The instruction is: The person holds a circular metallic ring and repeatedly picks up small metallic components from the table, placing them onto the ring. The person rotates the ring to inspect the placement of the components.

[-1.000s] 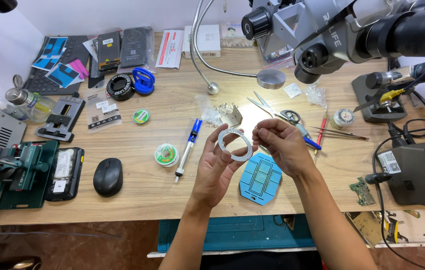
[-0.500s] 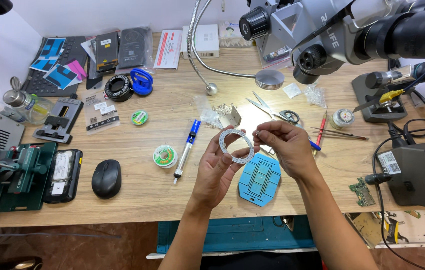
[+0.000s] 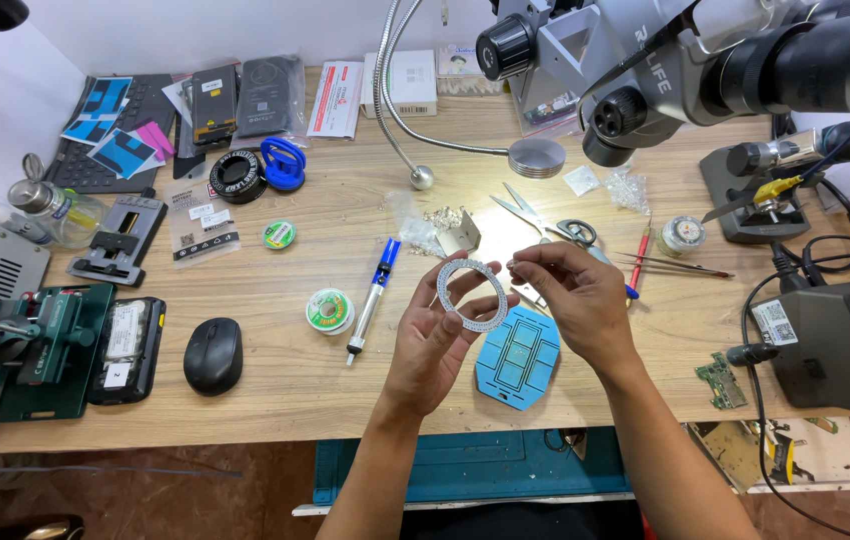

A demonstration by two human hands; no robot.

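Near the front edge of the table (image 3: 275,410), the left hand (image 3: 435,345) is gripping a pale ring (image 3: 471,295) by its rim, holding it upright above a blue mat (image 3: 518,357). The right hand (image 3: 575,295) is pinching something too small to make out just beside the ring. Farther back, scissors (image 3: 545,222) are lying near the microscope (image 3: 665,70).

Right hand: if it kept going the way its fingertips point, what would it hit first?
The right hand points left, so it would probably first meet the pale flat ring held by the left hand; depth is uncertain.
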